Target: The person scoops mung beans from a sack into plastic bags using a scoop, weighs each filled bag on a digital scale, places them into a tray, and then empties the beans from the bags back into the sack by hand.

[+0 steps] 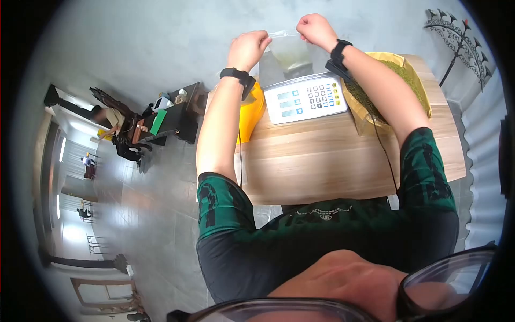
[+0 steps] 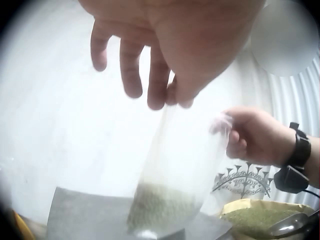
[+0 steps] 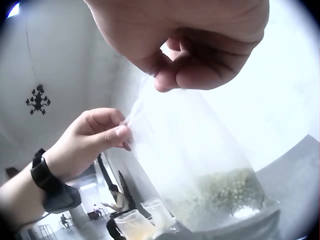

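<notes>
Evidently, your left hand (image 1: pixel 247 50) pinches one top corner of the clear plastic bag (image 3: pixel 182 132) between thumb and forefinger, with its other fingers hanging loose. Your right hand (image 1: pixel 317 32) has its fingers curled in and pinches the opposite corner. Between them the bag hangs upright, green granules (image 3: pixel 225 192) gathered at its bottom, at the far end of the scale (image 1: pixel 306 97); you cannot tell whether it touches the pan. To your right stands an open sack (image 1: pixel 360 121) full of green granules, with a scoop (image 2: pixel 292 224) lying in it. On the scale's left is a yellow object (image 1: pixel 252 112), partly behind your forearm. All stand on a wooden table (image 1: pixel 316 161). Beyond, a dark metal stand (image 1: pixel 457 47) is far right; a seated person (image 1: pixel 113 118) is left.
</notes>
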Demonstrator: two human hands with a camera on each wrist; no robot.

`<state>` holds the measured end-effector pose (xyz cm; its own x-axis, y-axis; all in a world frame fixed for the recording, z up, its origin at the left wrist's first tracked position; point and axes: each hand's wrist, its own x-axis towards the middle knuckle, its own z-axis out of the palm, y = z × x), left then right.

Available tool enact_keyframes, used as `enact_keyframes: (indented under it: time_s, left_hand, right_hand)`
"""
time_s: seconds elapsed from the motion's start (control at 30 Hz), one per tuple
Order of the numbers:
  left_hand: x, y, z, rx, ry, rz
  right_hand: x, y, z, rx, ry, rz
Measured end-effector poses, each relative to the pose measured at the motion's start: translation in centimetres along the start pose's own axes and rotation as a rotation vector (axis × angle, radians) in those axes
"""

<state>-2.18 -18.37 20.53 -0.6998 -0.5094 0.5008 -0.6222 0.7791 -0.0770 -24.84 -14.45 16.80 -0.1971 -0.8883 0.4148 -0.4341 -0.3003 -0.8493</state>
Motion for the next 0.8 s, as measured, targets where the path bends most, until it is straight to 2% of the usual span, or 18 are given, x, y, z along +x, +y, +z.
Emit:
enact_keyframes:
  time_s: [0.13,0.17,0.23,0.3,0.37,0.4,0.43,0.47,0.5,0.53,0.57,0.6,0.63,0.67,0.7,0.73,0.77,0.8]
  left_hand:
    - [0.5,-1.6,5.4,-0.163,0.085,-0.198]
    - [0.4,-1.4,5.9,-0.157,0.093,-0.198]
    - [0.3,-0.9,6.3,-0.272,0.182,-0.285]
    - [0.1,-0.8,6.1,-0.335,0.127,-0.314]
    - [-1.0,0.5,5.4,-0.443,0.193,-0.344]
    - [-1.9,1.2,5.3,-0.446,0.19,-0.345]
    - [-3.1,2.0,5.2,-0.513,0.312,-0.349]
    - [-4.5,2.9,4.9,-0.579,0.439,-0.353]
    - [-6.6,4.3,4.7,-0.688,0.397,-0.436]
    - [-8.7,5.7,5.5,-1.012,0.394,-0.431]
    - [-10.9,6.6,6.4,-1.209,0.306,-0.421]
    - [-12.8,8.9,5.6,-1.421,0.082,-0.562]
    - [-14.5,10.6,6.7,-1.489,-0.028,-0.664]
    - [-15.7,12.2,7.5,-1.651,-0.139,-0.644]
    - [-16.6,13.8,8.5,-1.828,-0.185,-0.712]
    - [-16.9,15.0,9.2,-1.915,-0.233,-0.68]
    - [-17.2,15.8,9.9,-2.001,-0.277,-0.644]
    - [-17.2,16.3,10.5,-2.002,-0.274,-0.663]
  right_hand:
    - [1.9,3.4,1.6,-0.051,0.011,-0.015]
    - [2.1,4.1,2.0,-0.05,0.012,-0.025]
    - [2.4,4.7,2.4,0.152,-0.049,0.073]
    - [1.8,4.9,2.7,0.159,-0.078,0.111]
    - [0.2,5.1,3.4,0.037,0.321,-0.053]
    - [-1.5,4.9,3.5,0.205,0.32,-0.071]
    - [-4.4,3.7,3.5,0.374,0.319,-0.088]
    - [-7.5,2.7,3.1,0.5,0.194,-0.025]
    - [-10.8,1.9,2.9,0.627,0.068,0.037]
    - [-14.1,1.5,2.8,0.642,-0.023,0.125]
    - [-17.0,1.4,2.6,0.657,-0.115,0.215]
    - [-19.3,2.5,3.0,0.699,-0.134,0.3]
    - [-21.1,4.0,4.0,0.741,-0.155,0.392]
    - [-22.4,5.1,4.9,0.746,-0.159,0.407]
    - [-23.7,6.1,5.8,0.866,-0.151,0.412]
    - [-24.6,5.8,5.9,0.984,-0.145,0.418]
    - [-25.1,5.7,5.8,0.988,-0.154,0.434]
    - [-25.2,5.5,5.8,1.088,-0.151,0.485]
